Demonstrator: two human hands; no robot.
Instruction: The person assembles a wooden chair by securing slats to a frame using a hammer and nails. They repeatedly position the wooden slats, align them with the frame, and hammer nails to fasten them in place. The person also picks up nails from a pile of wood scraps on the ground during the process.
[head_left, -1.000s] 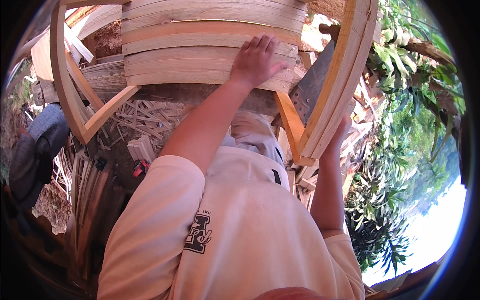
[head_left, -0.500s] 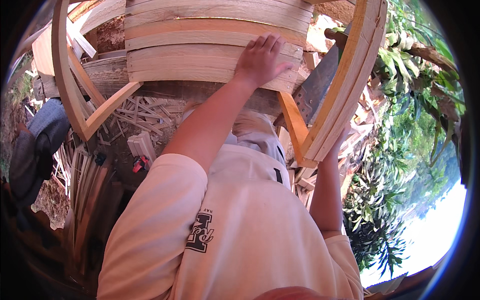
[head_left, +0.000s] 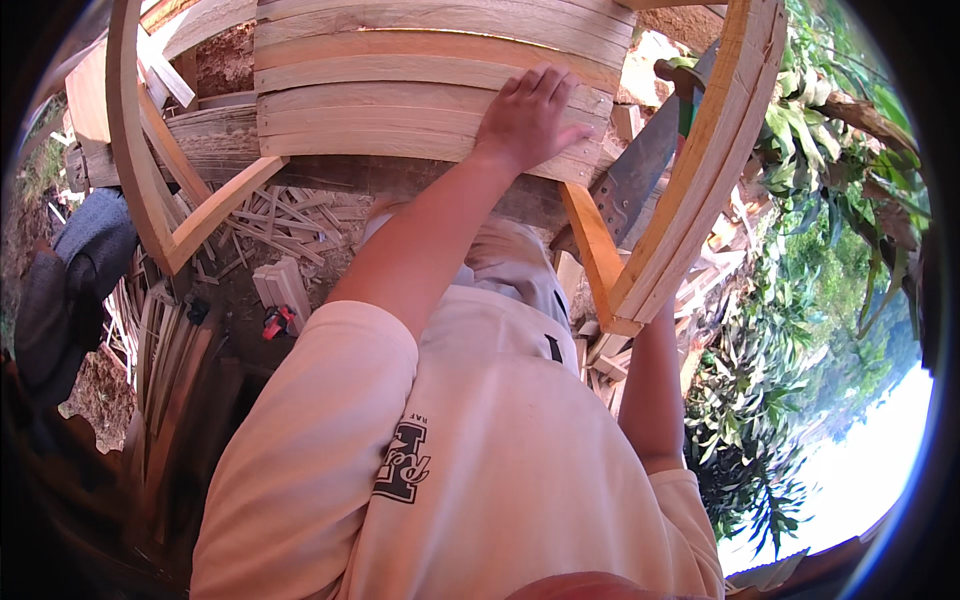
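My left hand (head_left: 528, 118) lies palm down on the slatted wooden panel (head_left: 370, 105), near its right end, fingers extended and thumb out to the side. The panel is part of a wooden chair-like frame with a bent left leg (head_left: 128, 130) and a thick right post (head_left: 715, 165) of pieces laid together. A short diagonal brace (head_left: 592, 240) meets that post's lower end. Beyond the post, my right forearm (head_left: 655, 390) reaches up; the post hides my right hand and its fingers. Between brace and post, a handsaw (head_left: 640, 165) lies at a slant, partly covered.
Wood offcuts (head_left: 290, 225) litter the ground below the panel. A small red and black object (head_left: 279, 322) sits beside a stack of short blocks (head_left: 283, 288). Grey cloth (head_left: 85, 260) hangs at the left, above upright strips (head_left: 170, 390). Leafy plants (head_left: 770, 400) stand at the right.
The wooden frame has shifted slightly to the right, and my left hand has moved slightly with it. My right hand, partly visible beside the post before, is now hidden behind it.
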